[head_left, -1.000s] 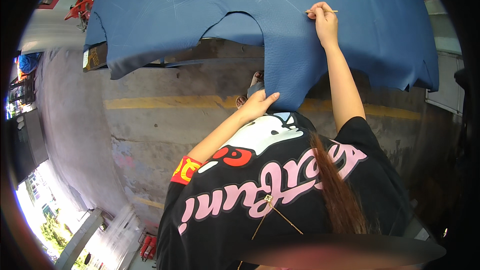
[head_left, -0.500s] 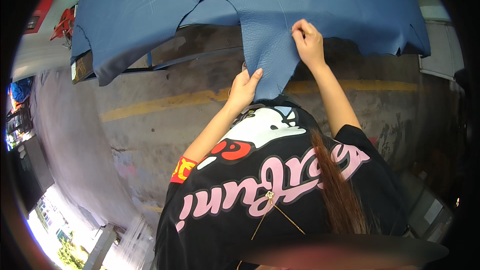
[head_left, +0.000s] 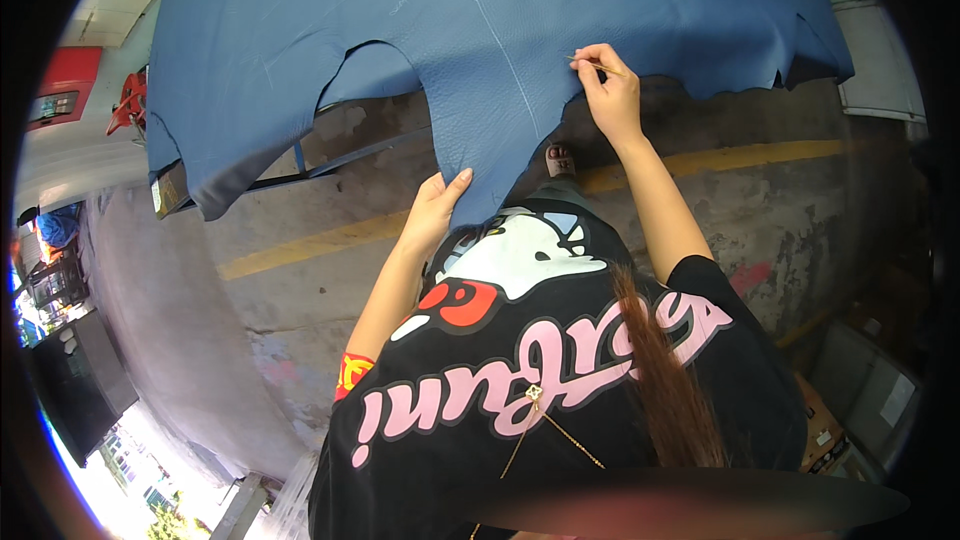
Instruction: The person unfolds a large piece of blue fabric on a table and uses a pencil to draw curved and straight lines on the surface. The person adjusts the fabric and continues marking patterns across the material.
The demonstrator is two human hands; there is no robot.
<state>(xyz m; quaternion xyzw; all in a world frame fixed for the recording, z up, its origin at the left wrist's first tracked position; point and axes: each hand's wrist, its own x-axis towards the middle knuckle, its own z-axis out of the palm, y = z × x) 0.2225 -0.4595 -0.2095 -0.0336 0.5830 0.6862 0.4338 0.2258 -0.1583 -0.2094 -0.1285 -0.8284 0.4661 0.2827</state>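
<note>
A large sheet of blue leather [head_left: 640,10], with a grained surface and irregular edges, hangs over in front of me. Its narrow flap points toward my body, and my left hand [head_left: 438,202] pinches that flap by its left edge, thumb on top. Right of the flap, my right hand [head_left: 612,100] is closed round a thin, yellowish pen-like stick [head_left: 604,67], its tip over the leather. A pale drawn line [head_left: 508,55] bends and runs down the leather to the flap's right edge. Fainter marks lie farther left.
Below the leather is a worn concrete floor [head_left: 300,300] with a yellow stripe [head_left: 720,157]. A blue metal bar [head_left: 350,153] shows under the leather's left part. Red equipment [head_left: 65,88] stands at far left, cartons [head_left: 820,425] at lower right.
The leather flap and my left hand have shifted left and toward me in view. My right hand has lifted off the drawn line, which now reaches farther down the flap.
</note>
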